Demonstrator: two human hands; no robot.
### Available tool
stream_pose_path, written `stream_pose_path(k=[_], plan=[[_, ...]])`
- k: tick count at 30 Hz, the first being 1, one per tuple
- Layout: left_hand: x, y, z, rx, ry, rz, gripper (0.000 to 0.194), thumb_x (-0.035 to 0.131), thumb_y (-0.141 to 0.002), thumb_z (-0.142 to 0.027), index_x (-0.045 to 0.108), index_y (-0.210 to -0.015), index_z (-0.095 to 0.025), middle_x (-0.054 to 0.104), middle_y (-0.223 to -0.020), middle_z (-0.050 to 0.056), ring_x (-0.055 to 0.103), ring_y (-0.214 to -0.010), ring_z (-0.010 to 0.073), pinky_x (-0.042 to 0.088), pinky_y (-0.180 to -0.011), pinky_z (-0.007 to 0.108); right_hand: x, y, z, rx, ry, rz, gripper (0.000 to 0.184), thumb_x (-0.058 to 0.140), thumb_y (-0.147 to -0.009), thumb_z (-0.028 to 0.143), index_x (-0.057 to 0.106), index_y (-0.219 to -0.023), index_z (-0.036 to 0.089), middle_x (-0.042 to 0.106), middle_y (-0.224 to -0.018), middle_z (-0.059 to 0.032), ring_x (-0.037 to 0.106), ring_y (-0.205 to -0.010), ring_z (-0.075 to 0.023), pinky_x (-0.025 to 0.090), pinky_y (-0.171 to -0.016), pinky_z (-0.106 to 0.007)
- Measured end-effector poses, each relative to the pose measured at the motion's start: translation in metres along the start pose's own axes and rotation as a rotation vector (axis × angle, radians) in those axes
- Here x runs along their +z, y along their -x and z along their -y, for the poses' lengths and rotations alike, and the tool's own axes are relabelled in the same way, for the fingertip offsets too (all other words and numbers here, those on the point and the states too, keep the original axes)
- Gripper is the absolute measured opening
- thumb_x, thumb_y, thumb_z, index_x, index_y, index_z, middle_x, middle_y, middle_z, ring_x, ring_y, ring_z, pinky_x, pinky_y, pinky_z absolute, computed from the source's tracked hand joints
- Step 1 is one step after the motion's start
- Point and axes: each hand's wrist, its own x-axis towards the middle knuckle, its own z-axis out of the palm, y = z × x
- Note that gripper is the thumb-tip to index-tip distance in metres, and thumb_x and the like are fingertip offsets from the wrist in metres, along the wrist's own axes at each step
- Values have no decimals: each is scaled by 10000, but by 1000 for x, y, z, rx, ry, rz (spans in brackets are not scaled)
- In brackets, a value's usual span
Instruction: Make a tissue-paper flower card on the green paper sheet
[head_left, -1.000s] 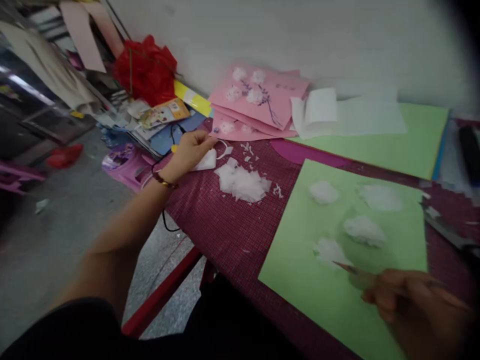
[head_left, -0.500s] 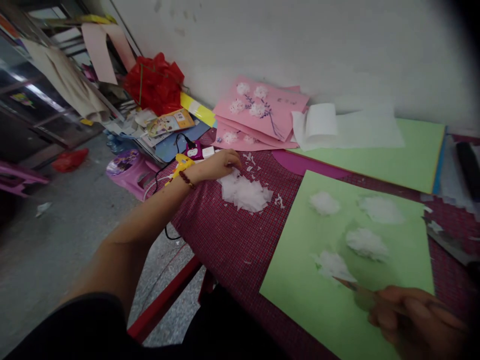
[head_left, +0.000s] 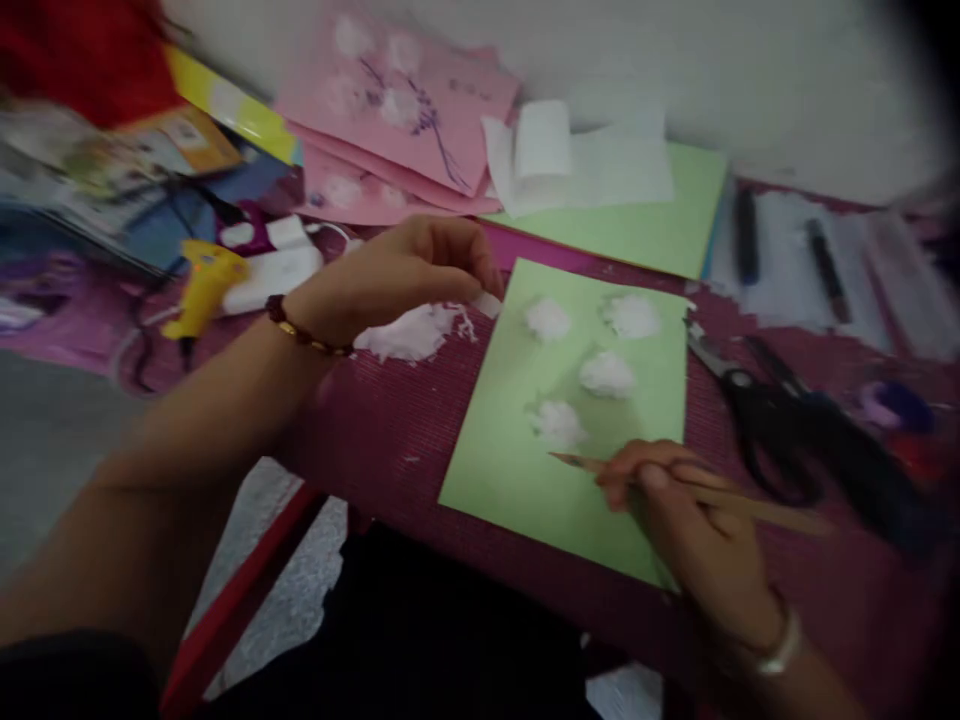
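My left hand (head_left: pixel 420 262) pinches a small piece of white paper (head_left: pixel 489 304) just left of a green sheet (head_left: pixel 487 440). Beneath that hand lies a heap of white paper pieces (head_left: pixel 412 335), partly hidden by it. My right hand (head_left: pixel 675 510) is closed around a pencil (head_left: pixel 750 503), its tip over the green sheet, below the nearest white tuft (head_left: pixel 559 425). Further white tufts sit on the same sheet, among them one in the middle (head_left: pixel 609 373) and one at the top right (head_left: pixel 632 315).
Scissors (head_left: pixel 765 420) lie right of the green sheet. Pink sheets with white flowers (head_left: pixel 480 120) and a white paper roll (head_left: pixel 544 140) are by the wall. A yellow glue gun (head_left: pixel 202 285) with a cable stands at left. Pens (head_left: pixel 825 265) lie at far right.
My left hand has come away from the paper heap toward the green sheet with a white piece. The view has shifted right, showing the scissors and more of my right hand with the pencil.
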Motion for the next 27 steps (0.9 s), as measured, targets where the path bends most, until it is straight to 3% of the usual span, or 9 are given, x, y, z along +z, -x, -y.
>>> stream_pose_path(k=[3, 6, 10, 16, 20, 24, 27], plan=[[47, -9, 4, -41, 335, 155, 87, 597, -798, -171, 533, -857, -171, 651, -782, 12, 607, -638, 101, 470, -616, 247, 3, 0, 5, 9, 54, 99, 166, 537, -942, 212, 684, -868, 234, 674, -760, 4, 641, -712, -124, 527, -636, -256], [71, -6, 12, -144, 431, 212, 69, 548, -838, -212, 489, -872, -204, 545, -628, -47, 478, -472, 71, 371, -471, 202, 3, 2, 1, -6, 106, 121, 154, 546, -931, 189, 689, -910, 239, 688, -815, -4, 651, -766, -132, 535, -659, -273], [65, 3, 19, -184, 284, 211, 40, 549, -854, -216, 510, -856, -208, 434, -548, -74, 358, -416, 59, 256, -400, 183, 4, 2, -2, -4, 139, 98, 168, 535, -935, 187, 688, -966, 249, 690, -845, -8, 654, -779, -139, 545, -670, -293], [44, 2, 23, -138, 109, 392, 97, 625, -812, -219, 617, -906, -197, 612, -609, -32, 527, -464, 68, 398, -457, 174, 4, 0, 2, 12, 152, 2, 184, 508, -955, 200, 686, -948, 247, 674, -855, -1, 635, -700, -111, 535, -604, -258], [48, 0, 28, -112, 93, 499, 114, 666, -784, -221, 665, -893, -188, 705, -680, 4, 654, -572, 101, 467, -537, 177, 5, 0, 1, 50, 143, -38, 179, 523, -957, 221, 698, -974, 255, 688, -843, 1, 645, -681, -110, 543, -592, -246], [52, 1, 33, -145, 186, 607, 167, 614, -806, -155, 659, -963, -188, 731, -748, 19, 686, -647, 110, 493, -599, 187, 5, -1, 0, 72, 154, -59, 177, 534, -955, 251, 710, -961, 247, 695, -810, -5, 651, -662, -119, 547, -580, -249], [52, 3, 31, -129, 123, 627, 175, 578, -826, -151, 637, -986, -190, 724, -796, 19, 678, -684, 103, 485, -616, 185, 5, -2, 0, 75, 158, -63, 170, 542, -951, 267, 711, -956, 250, 692, -782, 2, 648, -648, -117, 541, -565, -241]])
